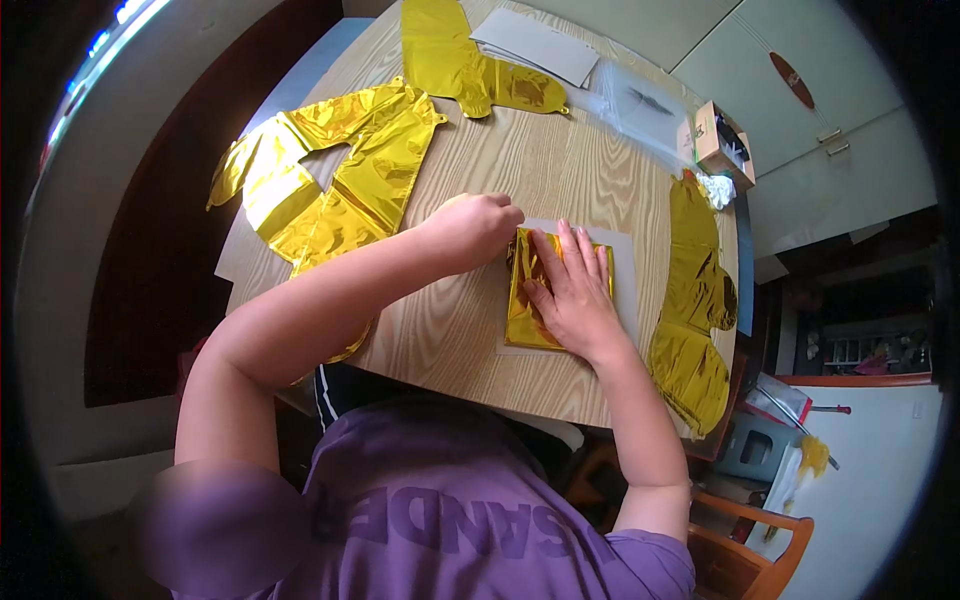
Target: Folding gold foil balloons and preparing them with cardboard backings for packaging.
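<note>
A gold foil balloon [527, 325], folded flat into a rectangle, lies on a pale grey card [623, 262] near the table's front edge. My right hand [578, 297] rests on it with fingers stretched out, pressing its upper part. My left hand [472, 234] is closed at the upper left corner of the folded foil. Whatever its fingers hold is hidden beneath them. Left of it, a larger unfolded gold foil balloon [375, 185] spreads over the table, partly under my left forearm.
Another gold foil balloon [440, 55] lies at the far edge, beside stacked pale cards [535, 45]. Clear plastic sheets [640, 115] and a small cardboard box [722, 150] are at the far right. One more gold balloon [692, 290] lies along the table's [480, 365] right edge.
</note>
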Demonstrator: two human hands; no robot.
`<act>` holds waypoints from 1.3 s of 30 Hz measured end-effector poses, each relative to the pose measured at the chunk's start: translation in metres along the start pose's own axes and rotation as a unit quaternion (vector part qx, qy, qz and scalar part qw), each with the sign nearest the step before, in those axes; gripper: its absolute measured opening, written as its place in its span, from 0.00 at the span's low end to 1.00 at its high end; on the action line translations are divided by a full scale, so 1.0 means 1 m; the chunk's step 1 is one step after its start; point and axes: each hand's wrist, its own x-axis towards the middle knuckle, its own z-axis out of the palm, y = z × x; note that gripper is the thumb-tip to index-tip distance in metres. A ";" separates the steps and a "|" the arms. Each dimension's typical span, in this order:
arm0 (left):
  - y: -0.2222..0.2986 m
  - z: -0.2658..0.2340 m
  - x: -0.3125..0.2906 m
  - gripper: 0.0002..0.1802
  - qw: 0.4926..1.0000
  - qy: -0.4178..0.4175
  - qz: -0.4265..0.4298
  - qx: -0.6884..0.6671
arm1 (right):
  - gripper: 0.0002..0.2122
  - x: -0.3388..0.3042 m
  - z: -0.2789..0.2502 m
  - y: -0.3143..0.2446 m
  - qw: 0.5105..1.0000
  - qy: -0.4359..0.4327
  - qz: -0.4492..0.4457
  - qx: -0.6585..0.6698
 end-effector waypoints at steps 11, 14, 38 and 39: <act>-0.002 0.004 -0.003 0.08 0.999 0.006 0.045 0.030 | 0.31 0.000 0.002 0.003 1.000 0.008 -0.002 0.001; 0.004 0.005 0.001 0.07 0.997 0.063 -0.006 -0.045 | 0.31 0.000 -0.001 0.002 1.000 0.007 0.002 0.014; 0.018 -0.008 0.016 0.13 0.957 -0.053 -0.253 -0.130 | 0.31 -0.001 0.001 0.001 1.000 0.005 0.011 -0.009; 0.017 -0.008 0.016 0.13 0.952 -0.054 -0.262 -0.151 | 0.31 -0.001 0.000 0.000 1.000 0.005 0.010 -0.008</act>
